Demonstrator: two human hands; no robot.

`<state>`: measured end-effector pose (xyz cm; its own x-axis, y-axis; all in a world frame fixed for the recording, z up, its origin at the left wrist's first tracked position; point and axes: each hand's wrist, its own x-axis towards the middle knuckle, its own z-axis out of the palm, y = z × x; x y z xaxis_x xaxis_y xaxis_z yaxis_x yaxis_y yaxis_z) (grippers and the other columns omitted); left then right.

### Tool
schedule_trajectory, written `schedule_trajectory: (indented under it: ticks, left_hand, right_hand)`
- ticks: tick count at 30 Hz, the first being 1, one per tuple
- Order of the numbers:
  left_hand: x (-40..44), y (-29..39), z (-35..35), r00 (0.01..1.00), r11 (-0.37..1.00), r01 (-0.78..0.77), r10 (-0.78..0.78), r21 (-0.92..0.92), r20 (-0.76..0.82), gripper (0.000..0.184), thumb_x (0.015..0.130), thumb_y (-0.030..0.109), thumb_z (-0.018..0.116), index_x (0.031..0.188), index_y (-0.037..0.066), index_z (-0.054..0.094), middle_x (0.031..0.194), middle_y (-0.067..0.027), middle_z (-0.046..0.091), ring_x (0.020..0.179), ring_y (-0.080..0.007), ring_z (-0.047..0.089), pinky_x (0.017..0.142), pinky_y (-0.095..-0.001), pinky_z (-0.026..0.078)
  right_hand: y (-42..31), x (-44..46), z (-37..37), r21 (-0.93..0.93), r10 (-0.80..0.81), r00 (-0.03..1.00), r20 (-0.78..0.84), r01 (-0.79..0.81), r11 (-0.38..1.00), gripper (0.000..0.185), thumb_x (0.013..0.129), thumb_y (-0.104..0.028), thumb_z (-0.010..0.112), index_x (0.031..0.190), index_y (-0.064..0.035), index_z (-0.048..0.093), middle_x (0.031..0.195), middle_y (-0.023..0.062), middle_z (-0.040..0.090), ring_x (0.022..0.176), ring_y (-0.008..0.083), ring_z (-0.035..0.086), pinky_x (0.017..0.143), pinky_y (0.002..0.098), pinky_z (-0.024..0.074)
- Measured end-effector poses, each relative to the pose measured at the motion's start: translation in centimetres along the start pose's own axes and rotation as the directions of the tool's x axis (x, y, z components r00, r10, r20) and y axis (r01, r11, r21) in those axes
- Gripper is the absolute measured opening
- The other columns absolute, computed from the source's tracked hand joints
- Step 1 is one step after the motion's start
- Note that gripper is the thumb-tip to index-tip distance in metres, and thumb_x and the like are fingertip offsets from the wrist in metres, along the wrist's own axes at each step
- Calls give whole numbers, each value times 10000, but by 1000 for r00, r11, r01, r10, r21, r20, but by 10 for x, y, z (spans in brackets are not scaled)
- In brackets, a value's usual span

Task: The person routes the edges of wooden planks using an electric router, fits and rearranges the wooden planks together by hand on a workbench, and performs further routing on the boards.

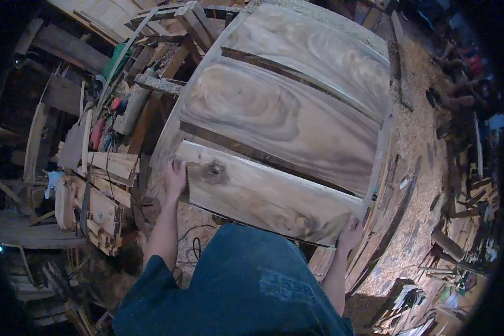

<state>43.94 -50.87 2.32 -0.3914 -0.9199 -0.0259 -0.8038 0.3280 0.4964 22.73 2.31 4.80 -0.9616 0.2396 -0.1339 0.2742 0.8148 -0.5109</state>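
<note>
A wide wooden board [263, 193] with a dark knot near its left end lies crosswise just in front of my body. My left hand [175, 177] grips its left end, fingers curled at the corner. At the other end, my right hand [350, 232] holds the right edge, its fingers partly hidden. Beyond it lie a middle board [280, 117] with swirling grain and a far board [313, 50], with dark gaps between the boards. All three appear to rest on a wooden frame or bench, whose pale left rail [171, 126] shows.
Stacked offcuts [98, 204] and a red-handled tool [97, 133] are at the left. A cord [196, 246] runs near my left arm. Sawdust covers the floor [423, 151] on the right, where scrap wood [470, 207] is piled. Part of another person [459, 92] shows at the upper right.
</note>
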Motion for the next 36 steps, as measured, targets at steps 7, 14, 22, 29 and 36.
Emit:
schedule_trajectory:
  ticks: [7, 14, 22, 29, 36]
  left_hand:
    - [98, -20, 35, 994, 941, -99, 75, -325, -85, 520, 865, 365, 667, 1187, -35, 582, 1121, -246, 625, 1059, -377, 594, 916, -416, 459]
    - [179, 94, 10, 973, 952, -223, 230, -211, 7, 513, 860, 353, 672, 1214, -7, 582, 1115, -211, 642, 1056, -344, 610, 919, -407, 464]
    - [240, 161, -3, 950, 913, -267, 303, -308, 75, 402, 862, 273, 640, 1183, 33, 623, 1129, -194, 655, 1044, -334, 633, 887, -418, 492]
    - [285, 66, 17, 828, 934, -314, 358, -172, 430, 336, 856, 159, 597, 1159, 35, 671, 1128, -165, 685, 1002, -261, 667, 890, -362, 501]
    - [240, 72, -10, 787, 919, -331, 393, -212, 476, 270, 834, 94, 602, 1082, 29, 682, 1048, -174, 693, 974, -319, 666, 867, -361, 515]
  right_hand:
    - [2, 1, 0, -118, -19, 998, -57, 12, 993, 594, 926, -464, 562, 1209, 58, 585, 1184, 272, 598, 1125, 410, 561, 985, 448, 430]
    - [17, -21, 16, -250, -231, 911, -342, 149, 957, 611, 894, -398, 631, 1292, 46, 499, 1165, 301, 553, 1097, 445, 525, 969, 476, 425]
    - [47, -130, 45, 601, 519, 855, 10, -420, 680, 627, 895, -418, 634, 1376, -64, 444, 1281, 147, 540, 1157, 306, 528, 977, 457, 422]
    - [-8, -180, 78, 633, 358, 605, 711, -773, 50, 547, 934, -422, 602, 1361, -106, 470, 1300, 66, 554, 1167, 245, 538, 938, 404, 445]
    - [1, -167, 103, 551, 38, 551, 833, -834, 29, 520, 963, -370, 565, 1358, -44, 471, 1341, 144, 521, 1188, 297, 534, 989, 467, 458]
